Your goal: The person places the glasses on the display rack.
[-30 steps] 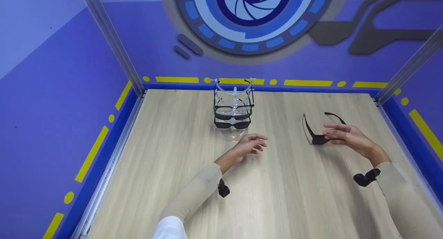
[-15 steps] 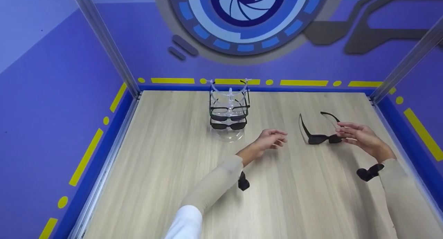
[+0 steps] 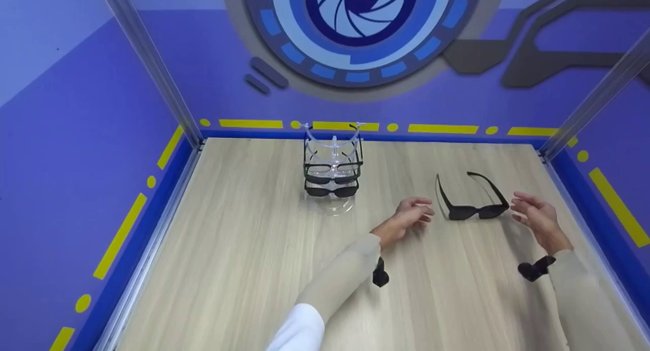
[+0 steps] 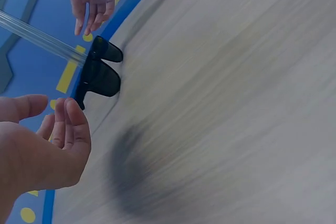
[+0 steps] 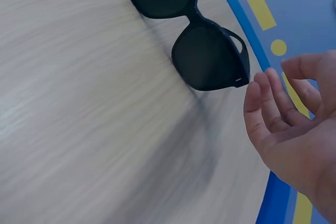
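Black sunglasses [image 3: 478, 212] stand on the table with their arms unfolded toward the back wall. To their left is my left hand [image 3: 408, 218], fingers loosely bent and holding nothing. My right hand [image 3: 540, 220] is at the opposite end of the frame, by the right hinge, with nothing in its grasp. In the right wrist view its fingertips [image 5: 254, 88] come very close to the dark sunglasses [image 5: 207, 59]; whether they touch cannot be told. The left wrist view has the sunglasses [image 4: 102, 72] beyond the left hand [image 4: 50, 140], between both hands.
A clear display stand [image 3: 334, 206] toward the back holds several pairs of glasses, among them clear-lensed eyeglasses [image 3: 332, 167] and dark sunglasses [image 3: 331, 191]. Blue panels [image 3: 152, 76] and metal posts [image 3: 152, 61] border the wooden table [image 3: 244, 269].
My left hand has moved right, from near the display stand to beside the sunglasses. My right hand has drawn off the frame to its right, leaving the sunglasses standing on the table.
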Available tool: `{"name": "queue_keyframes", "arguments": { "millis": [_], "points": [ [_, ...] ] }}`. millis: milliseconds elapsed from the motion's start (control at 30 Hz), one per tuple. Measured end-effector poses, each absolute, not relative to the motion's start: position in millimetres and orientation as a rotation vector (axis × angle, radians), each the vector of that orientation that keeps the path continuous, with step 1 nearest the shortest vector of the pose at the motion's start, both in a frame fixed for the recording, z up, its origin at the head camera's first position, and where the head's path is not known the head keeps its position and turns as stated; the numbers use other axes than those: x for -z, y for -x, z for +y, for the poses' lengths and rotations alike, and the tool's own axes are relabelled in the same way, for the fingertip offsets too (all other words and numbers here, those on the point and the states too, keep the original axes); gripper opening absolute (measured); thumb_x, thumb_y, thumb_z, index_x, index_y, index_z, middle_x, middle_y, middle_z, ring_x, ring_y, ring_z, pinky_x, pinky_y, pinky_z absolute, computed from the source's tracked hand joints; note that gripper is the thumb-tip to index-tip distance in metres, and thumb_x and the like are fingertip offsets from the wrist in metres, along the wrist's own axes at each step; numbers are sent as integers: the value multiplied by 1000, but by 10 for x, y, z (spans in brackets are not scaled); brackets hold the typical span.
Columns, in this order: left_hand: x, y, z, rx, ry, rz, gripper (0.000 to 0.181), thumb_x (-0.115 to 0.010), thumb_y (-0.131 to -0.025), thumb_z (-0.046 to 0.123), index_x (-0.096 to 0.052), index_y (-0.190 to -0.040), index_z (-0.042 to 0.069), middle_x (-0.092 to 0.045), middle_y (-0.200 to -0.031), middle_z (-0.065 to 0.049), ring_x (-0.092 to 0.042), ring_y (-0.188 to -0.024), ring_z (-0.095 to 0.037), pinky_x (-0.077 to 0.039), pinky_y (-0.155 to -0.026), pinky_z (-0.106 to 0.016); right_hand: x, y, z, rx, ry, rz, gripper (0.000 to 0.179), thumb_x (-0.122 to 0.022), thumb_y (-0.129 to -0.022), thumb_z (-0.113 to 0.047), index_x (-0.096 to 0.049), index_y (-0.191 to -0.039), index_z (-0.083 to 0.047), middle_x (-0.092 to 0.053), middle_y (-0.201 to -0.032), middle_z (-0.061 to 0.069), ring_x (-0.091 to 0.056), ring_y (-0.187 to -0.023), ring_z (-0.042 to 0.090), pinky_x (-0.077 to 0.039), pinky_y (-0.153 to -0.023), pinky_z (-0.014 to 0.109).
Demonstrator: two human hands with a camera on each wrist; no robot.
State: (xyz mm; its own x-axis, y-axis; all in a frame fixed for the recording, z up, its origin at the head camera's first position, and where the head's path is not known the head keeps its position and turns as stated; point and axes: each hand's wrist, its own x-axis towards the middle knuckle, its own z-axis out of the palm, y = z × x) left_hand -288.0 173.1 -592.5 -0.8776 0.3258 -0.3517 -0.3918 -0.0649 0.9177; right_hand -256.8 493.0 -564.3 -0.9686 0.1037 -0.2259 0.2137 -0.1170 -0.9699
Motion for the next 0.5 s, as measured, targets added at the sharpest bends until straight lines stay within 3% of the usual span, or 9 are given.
{"name": "queue_keyframes", "arguments": {
  "millis": [100,167,200,267,333,367,400,433,500],
  "points": [
    [6026,2863,1844,-2014,77,1728,35,-66,-93,4,-65,-128,4,-76,-104,-14,-70,-83,-18,-58,-95,-46,5747,2559,4941,2208,-416,2077,28,-55,-104,-6,-66,-101,-32,-66,-88,-22,-64,-84,-5,-56,-77,14],
    [6074,2853,1910,-2028,57,1729,37,-65,-94,4,-63,-131,4,-75,-107,-14,-71,-89,-23,-58,-95,-45,5799,2576,4945,2111,-418,2140,24,-54,-105,-12,-61,-125,-22,-62,-97,-23,-60,-89,-9,-54,-82,12],
    [6093,2850,1944,-2040,49,1724,38,-64,-94,4,-62,-132,4,-74,-110,-15,-71,-93,-26,-58,-95,-46,5818,2591,4945,2052,-416,2170,33,-53,-106,-16,-53,-139,-17,-62,-108,-18,-59,-96,-8,-53,-85,11],
    [6114,2844,2009,-2056,23,1716,42,-63,-94,3,-60,-136,4,-72,-116,-16,-70,-101,-31,-58,-96,-45,5842,2626,4937,1934,-391,2212,60,-49,-108,-24,-24,-160,-8,-55,-137,3,-57,-123,5,-49,-93,11],
    [6114,2837,2073,-2056,-2,1704,47,-64,-92,4,-58,-139,5,-68,-126,-17,-68,-109,-31,-57,-98,-44,5855,2659,4921,1875,-376,2208,79,-46,-109,-31,3,-163,-1,-29,-160,21,-41,-145,22,-45,-99,12],
    [6110,2833,2104,-2050,-14,1691,50,-65,-92,4,-57,-141,7,-65,-132,-17,-67,-113,-31,-57,-99,-43,5862,2670,4911,1855,-376,2205,81,-45,-109,-34,8,-162,-2,-16,-165,24,-33,-149,26,-44,-100,12],
    [6104,2830,2131,-2048,-18,1669,53,-66,-91,4,-56,-142,8,-62,-138,-18,-66,-117,-30,-56,-101,-43,5868,2677,4900,1849,-378,2198,82,-44,-109,-34,9,-162,-2,-14,-165,25,-32,-149,28,-44,-100,13],
    [6095,2826,2154,-2043,-20,1652,56,-66,-90,4,-55,-144,9,-59,-142,-18,-64,-121,-30,-55,-103,-43,5876,2683,4890,1843,-377,2196,81,-44,-109,-34,8,-162,-1,-23,-161,26,-36,-146,27,-45,-98,14],
    [6077,2826,2186,-2031,-26,1623,61,-67,-89,4,-51,-148,10,-53,-149,-18,-61,-128,-30,-52,-106,-44,5888,2691,4873,1837,-378,2204,81,-47,-108,-33,3,-162,1,-50,-143,9,-51,-129,11,-48,-94,14]
  ]
}}
